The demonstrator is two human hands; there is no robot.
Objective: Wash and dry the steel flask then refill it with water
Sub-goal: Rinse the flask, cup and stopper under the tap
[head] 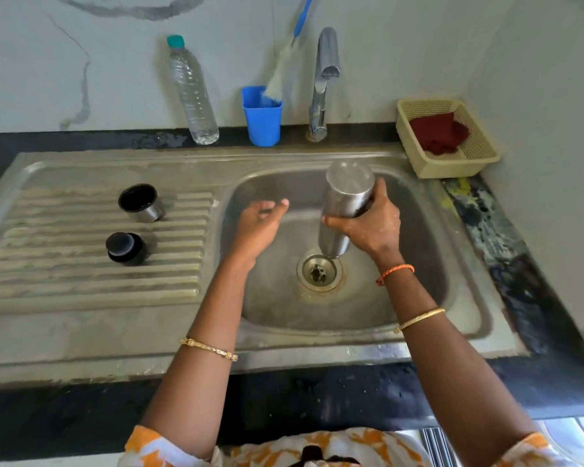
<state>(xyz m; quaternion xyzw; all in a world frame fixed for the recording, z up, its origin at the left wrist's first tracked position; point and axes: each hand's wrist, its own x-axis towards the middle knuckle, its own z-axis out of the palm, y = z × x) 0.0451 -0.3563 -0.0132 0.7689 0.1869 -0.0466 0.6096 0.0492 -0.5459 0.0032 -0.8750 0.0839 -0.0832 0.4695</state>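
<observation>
Brushed steel flask (pixel 348 200) — dull, scuffed metal sink (pixel 418 264).

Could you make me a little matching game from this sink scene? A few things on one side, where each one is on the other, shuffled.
Things:
1. flask
2. red cloth
3. brush
4. black stopper

Places:
A. standing in the blue cup
B. on the ribbed draining board
C. gripped upside down over the drain
D. in the cream basket

Pairs: 1-C, 2-D, 3-A, 4-B
</observation>
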